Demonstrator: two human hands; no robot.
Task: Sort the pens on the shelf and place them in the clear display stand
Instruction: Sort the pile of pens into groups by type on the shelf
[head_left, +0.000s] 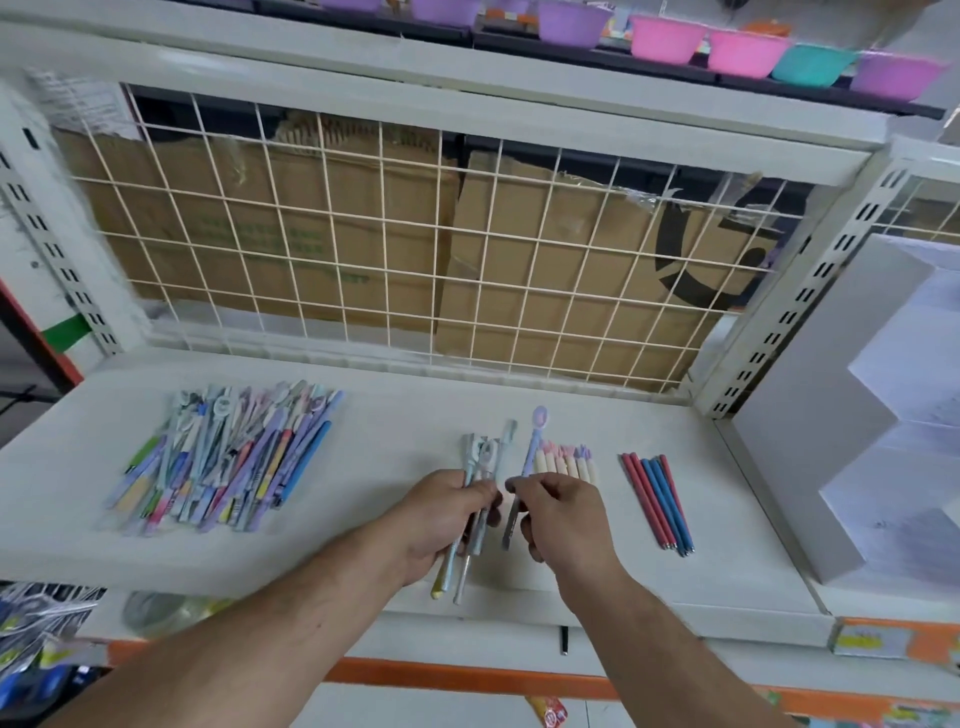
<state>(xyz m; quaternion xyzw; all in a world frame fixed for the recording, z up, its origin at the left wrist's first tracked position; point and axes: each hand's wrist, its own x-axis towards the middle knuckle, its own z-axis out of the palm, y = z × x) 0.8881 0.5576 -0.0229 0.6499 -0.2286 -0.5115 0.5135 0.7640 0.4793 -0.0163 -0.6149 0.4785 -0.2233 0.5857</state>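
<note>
A big mixed pile of coloured pens (223, 462) lies on the left of the white shelf (395, 415). My left hand (441, 514) grips a bundle of several pale pens (480, 457), tips pointing down past the shelf edge. My right hand (561, 509) pinches one lilac pen (532, 447) with a round ring top, held upright just right of the bundle. Behind my right hand lies a row of short cream pens (569, 462) with pink and purple caps. Further right lie several slim red and blue pens (657, 499) side by side. The stepped clear display stand (883, 395) sits at the right.
A white wire grid (395, 249) backs the shelf, with cardboard boxes behind it. Coloured plastic bowls (727, 47) line the shelf above. Packaged goods (36, 629) hang at the lower left below the shelf edge.
</note>
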